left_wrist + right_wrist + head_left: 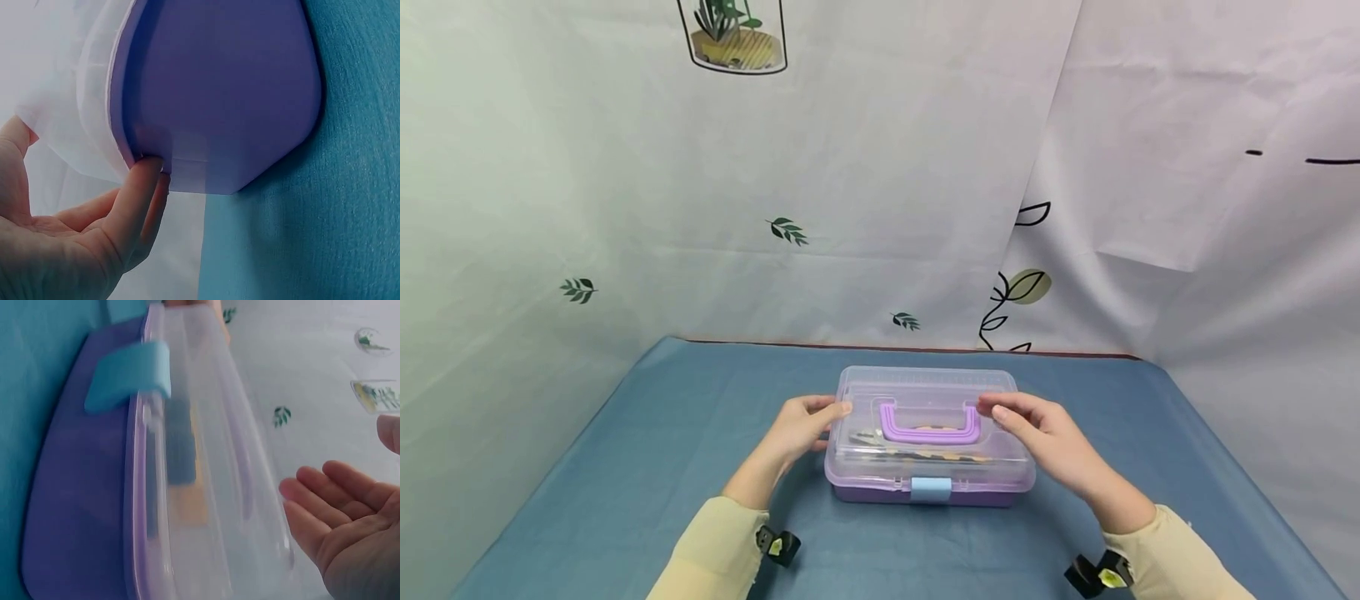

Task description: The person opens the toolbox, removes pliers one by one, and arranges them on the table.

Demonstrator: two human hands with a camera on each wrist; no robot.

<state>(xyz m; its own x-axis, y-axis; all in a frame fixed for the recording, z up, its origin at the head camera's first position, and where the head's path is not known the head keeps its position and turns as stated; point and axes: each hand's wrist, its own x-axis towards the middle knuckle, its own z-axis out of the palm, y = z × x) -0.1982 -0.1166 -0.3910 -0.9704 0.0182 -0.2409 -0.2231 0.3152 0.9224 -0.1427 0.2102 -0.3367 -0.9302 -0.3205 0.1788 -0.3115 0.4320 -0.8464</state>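
Though slack and empty the right grip (1051, 431), left grip (799, 430) half-curled about one edge of the purple box (928, 437).

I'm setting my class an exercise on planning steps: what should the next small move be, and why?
Probably bring the right hand to the blue latch and unclip it: the latch spans the clear lid and purple base, the left hand grips the box's left end, and the right hand holds nothing.

Purple box (928, 468), light-blue latch (931, 489), blue cloth (865, 550)
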